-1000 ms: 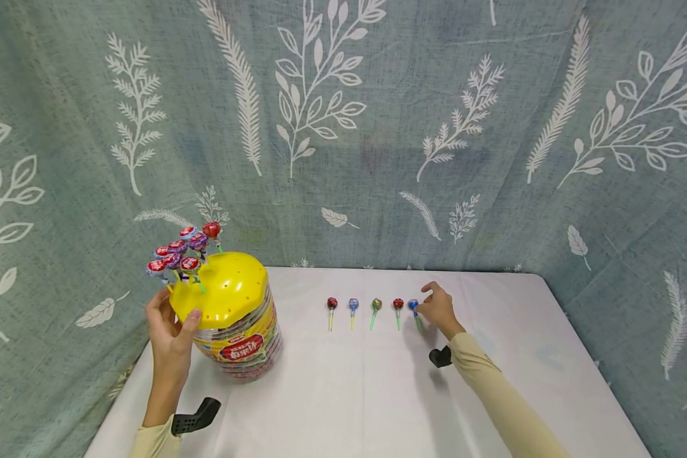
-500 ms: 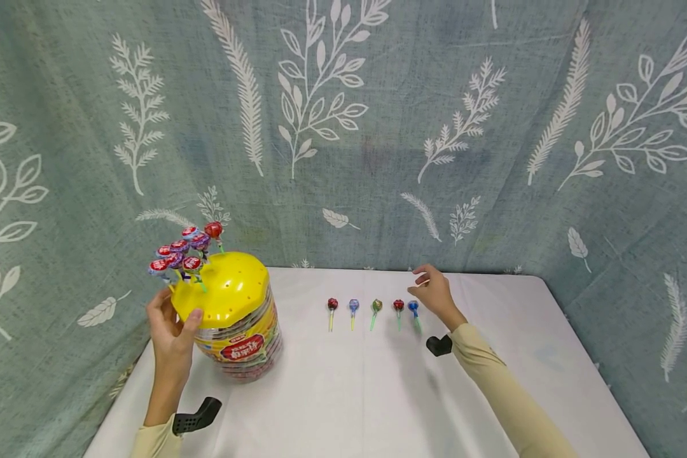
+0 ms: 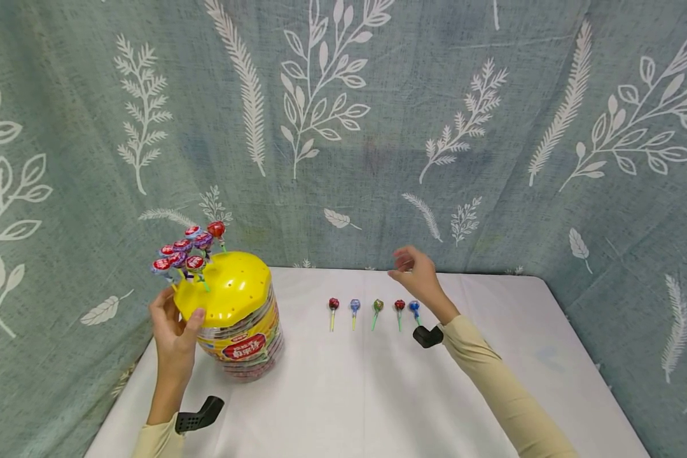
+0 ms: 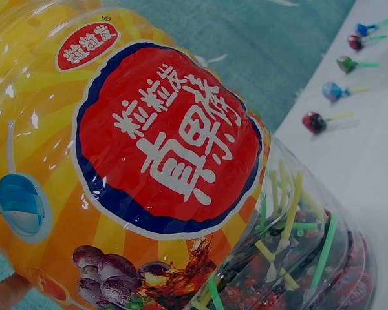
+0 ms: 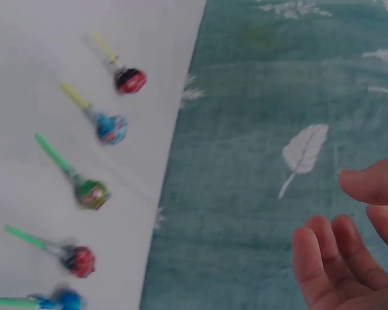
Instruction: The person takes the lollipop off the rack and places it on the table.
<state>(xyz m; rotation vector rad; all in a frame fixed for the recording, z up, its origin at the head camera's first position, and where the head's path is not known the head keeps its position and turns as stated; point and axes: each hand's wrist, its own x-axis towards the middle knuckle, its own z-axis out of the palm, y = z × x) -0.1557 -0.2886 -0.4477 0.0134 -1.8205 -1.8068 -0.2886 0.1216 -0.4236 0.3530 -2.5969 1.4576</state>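
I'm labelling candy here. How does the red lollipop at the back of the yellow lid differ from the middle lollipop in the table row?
Pose: the red lollipop stands up from the yellow lid, while the middle, green lollipop lies on the table.
Colour: the red lollipop's wrapper looks red; the green lollipop's, mostly green.
Both have rounded heads on green sticks.

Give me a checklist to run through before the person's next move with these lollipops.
1. Plastic jar steadied: ok, the left hand grips its yellow lid.
2. Right hand free: ok, it holds nothing.
3. Row of five lollipops laid apart on the white tablecloth: ok.
4. Room left on the lid: ok, bare surface shows beside the lollipop cluster.
5. Jar standing level: cannot tell, it looks tilted in the head view.
6. Lid fastened tight: cannot tell.
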